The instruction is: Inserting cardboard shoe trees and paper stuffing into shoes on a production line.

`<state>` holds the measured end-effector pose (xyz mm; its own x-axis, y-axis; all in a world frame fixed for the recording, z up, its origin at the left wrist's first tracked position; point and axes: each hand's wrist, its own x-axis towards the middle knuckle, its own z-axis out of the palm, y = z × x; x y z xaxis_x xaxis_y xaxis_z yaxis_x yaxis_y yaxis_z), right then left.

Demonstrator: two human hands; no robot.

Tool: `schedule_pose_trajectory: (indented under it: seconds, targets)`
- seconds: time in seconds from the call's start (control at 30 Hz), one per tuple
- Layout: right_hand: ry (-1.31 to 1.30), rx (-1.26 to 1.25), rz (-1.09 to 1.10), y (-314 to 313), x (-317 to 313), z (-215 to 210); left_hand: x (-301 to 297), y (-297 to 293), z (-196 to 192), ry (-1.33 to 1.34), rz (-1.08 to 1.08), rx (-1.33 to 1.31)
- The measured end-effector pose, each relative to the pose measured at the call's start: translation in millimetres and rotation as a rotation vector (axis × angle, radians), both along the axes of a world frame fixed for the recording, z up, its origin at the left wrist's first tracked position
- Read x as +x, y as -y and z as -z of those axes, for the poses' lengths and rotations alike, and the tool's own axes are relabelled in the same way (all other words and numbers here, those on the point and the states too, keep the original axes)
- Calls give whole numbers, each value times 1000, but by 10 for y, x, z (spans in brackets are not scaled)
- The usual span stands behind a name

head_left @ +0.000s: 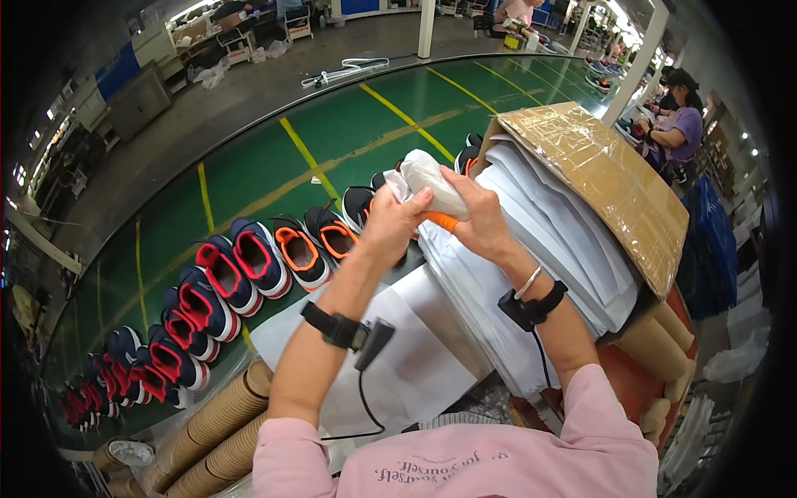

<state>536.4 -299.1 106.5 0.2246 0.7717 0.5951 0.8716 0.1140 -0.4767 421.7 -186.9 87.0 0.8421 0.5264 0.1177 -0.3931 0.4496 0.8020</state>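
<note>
Two hands meet over one shoe here, and I watch both closely from my end. The left hand (pixel 390 222) curls shut around the white tissue paper (pixel 432 184) that wraps the shoe's upper part, while the right hand (pixel 480 222) clamps the other side, fingers pressed over the paper with the orange sole edge (pixel 443 221) peeking out below. The bundle hangs in the air above the near edge of the green conveyor (pixel 332 141), just over the row of dark shoes with orange linings (pixel 320 241) and beside the stack of white paper sheets (pixel 540 241) under the cardboard flap (pixel 598 174). My worry is the paper: it looks thin and bunched, so I judge that a hard tug from either hand could tear it or pull it loose from the shoe. The grip also sits mostly on paper, not on the shoe, so the shoe could slide out and drop onto the pairs lined up below, knocking them out of line. The loose white sheet (pixel 398 365) lying at the near edge, over the rolls of brown paper cups (pixel 220 423), could be dragged off by a forearm. The cable (pixel 365 398) hanging from the left wrist strap might snag it too.
</note>
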Motion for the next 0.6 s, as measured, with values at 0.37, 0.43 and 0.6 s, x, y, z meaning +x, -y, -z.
schedule_pose_trajectory:
  seconds: [0.37, 0.43, 0.6]
  targets:
    - [382, -804, 43, -1119, 575, 495, 649, -1051, 869, -915, -334, 1143]
    - [351, -835, 114, -1278, 647, 808, 707, -1019, 942, -903, -330, 1129]
    - [-25, -1015, -71, -1314, 749, 435, 508, -1189, 1070, -807, -394, 1045]
